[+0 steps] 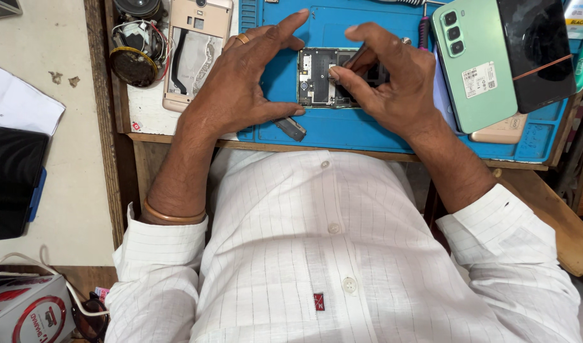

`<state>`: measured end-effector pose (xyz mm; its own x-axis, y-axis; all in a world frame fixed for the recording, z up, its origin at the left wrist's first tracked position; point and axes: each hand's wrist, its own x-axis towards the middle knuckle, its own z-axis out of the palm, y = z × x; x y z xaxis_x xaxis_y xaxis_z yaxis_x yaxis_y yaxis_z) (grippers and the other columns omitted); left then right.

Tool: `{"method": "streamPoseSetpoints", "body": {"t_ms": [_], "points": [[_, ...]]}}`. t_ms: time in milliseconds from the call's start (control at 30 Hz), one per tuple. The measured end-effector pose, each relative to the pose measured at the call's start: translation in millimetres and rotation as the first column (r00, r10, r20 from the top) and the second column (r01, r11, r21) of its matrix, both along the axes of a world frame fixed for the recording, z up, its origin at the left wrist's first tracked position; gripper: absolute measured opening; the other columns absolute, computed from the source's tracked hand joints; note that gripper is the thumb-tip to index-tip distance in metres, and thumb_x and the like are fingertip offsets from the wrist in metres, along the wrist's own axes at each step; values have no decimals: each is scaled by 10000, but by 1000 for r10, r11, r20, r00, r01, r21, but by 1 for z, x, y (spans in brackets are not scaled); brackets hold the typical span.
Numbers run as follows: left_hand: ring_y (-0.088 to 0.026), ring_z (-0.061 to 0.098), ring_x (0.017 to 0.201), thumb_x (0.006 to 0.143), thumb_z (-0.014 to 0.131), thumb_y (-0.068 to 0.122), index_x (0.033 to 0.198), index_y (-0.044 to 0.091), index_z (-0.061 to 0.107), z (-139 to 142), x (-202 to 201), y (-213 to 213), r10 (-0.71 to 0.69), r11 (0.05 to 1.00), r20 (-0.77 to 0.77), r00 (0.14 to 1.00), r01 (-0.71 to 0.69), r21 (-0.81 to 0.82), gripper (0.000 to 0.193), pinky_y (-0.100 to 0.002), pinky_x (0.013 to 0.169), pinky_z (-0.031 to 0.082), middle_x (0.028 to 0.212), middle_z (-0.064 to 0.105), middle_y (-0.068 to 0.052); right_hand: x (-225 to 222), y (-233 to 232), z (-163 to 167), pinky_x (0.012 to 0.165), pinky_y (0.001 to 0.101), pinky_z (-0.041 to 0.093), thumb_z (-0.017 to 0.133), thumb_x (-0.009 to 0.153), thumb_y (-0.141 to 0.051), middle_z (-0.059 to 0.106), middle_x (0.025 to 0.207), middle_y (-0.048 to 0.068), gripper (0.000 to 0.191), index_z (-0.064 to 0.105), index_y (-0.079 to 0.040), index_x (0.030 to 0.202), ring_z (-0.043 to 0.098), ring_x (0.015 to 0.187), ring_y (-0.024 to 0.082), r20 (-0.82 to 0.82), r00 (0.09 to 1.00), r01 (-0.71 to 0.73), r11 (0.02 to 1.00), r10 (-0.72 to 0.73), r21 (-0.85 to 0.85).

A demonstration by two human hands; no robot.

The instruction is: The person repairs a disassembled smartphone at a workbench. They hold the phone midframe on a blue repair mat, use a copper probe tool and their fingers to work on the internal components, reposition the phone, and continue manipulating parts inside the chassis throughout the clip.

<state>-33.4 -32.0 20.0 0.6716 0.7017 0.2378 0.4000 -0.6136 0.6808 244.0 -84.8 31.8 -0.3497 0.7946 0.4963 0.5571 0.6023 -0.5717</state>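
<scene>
An opened phone with its circuit board exposed lies on a blue work mat. My left hand rests on the mat at the phone's left edge, thumb and fingers spread around it, a ring on one finger. My right hand covers the phone's right side and pinches a thin metal tool whose tip touches the board. A small dark part lies on the mat just below my left thumb.
A gold phone frame and a round speaker with wires lie left of the mat. A green phone, a black phone and a beige case sit at the right. A dark tablet and papers lie far left.
</scene>
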Motion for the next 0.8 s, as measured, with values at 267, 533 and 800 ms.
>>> {"method": "streamPoseSetpoints", "body": {"t_ms": [267,533,800], "points": [[-281,542,1404,663,1037,400,1631,300,261,0,-1,-1,-1,1000,16,1000,1,-3,1245,-545,1217,373,1390,688,-21,9,-4,7,909,289,661,742,1105,-33,772,1117,115,569,353,-134,1508,785,1040,214,-19,993,-116,989,115,-87],[-275,548,1401,665,1043,403,1633,301,260,-1,-1,0,-6,1000,20,1000,6,4,1249,-547,1216,378,1383,690,-23,2,-1,3,815,273,659,833,1078,-67,766,976,97,523,469,-98,1452,795,952,192,-52,996,-79,994,75,-77],[-286,540,1406,661,1039,391,1631,305,258,-1,-1,-1,4,1000,7,1000,-4,2,1248,-540,1212,370,1388,690,-23,-2,-1,4,801,273,662,833,1076,-63,764,970,94,558,423,-87,1454,795,961,199,-14,998,-57,996,56,-71]]}}
